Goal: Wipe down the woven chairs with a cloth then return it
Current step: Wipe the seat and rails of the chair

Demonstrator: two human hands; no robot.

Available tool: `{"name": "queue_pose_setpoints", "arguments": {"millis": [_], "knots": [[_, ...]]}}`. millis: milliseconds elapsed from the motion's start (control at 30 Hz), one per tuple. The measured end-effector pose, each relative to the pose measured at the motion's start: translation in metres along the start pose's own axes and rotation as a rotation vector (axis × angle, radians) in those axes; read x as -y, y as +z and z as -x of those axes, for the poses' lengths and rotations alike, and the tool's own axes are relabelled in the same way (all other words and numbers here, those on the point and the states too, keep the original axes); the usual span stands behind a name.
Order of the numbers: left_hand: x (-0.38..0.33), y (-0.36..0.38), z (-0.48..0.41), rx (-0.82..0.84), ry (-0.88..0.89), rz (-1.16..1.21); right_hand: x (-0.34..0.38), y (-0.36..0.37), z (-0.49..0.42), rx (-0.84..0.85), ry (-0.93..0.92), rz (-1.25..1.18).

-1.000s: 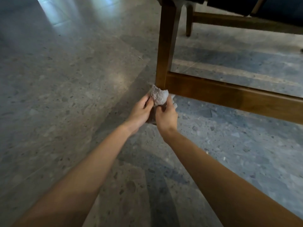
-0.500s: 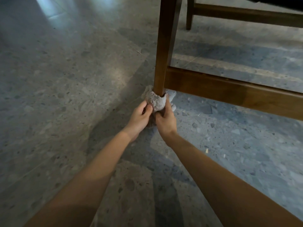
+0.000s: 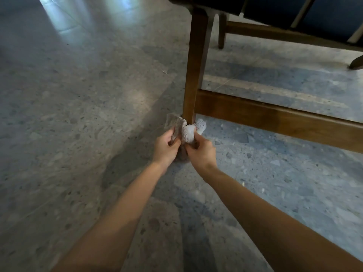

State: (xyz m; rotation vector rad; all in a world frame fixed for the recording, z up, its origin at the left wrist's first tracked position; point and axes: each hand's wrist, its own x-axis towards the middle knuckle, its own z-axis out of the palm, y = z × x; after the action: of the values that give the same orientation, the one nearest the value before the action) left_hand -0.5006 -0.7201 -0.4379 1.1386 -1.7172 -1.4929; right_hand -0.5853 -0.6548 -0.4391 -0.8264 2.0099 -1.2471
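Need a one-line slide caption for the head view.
Wiping low: left hand and right hand grip a grey cloth at the foot of a wooden chair leg.

Polished grey terrazzo floor (image 3: 78,114), speckled, with faint tile joints. Pale glare (image 3: 78,10) reflects off it at top left. At the right edge, a dark furniture foot (image 3: 356,62), possibly wooden.

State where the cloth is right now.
In the head view, centre, the cloth is gripped by the left hand and right hand, at the foot of the chair leg.
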Motion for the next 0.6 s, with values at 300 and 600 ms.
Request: {"name": "queue_pose_setpoints", "arguments": {"millis": [300, 600], "knots": [[-0.043, -0.022, 0.010, -0.133, 0.041, -0.030, 0.074, -0.044, 0.017, 0.222, -0.297, 0.621], [-0.109, -0.069, 0.042, -0.123, 0.068, -0.039, 0.163, -0.059, 0.060, 0.589, -0.244, 0.713]]}}
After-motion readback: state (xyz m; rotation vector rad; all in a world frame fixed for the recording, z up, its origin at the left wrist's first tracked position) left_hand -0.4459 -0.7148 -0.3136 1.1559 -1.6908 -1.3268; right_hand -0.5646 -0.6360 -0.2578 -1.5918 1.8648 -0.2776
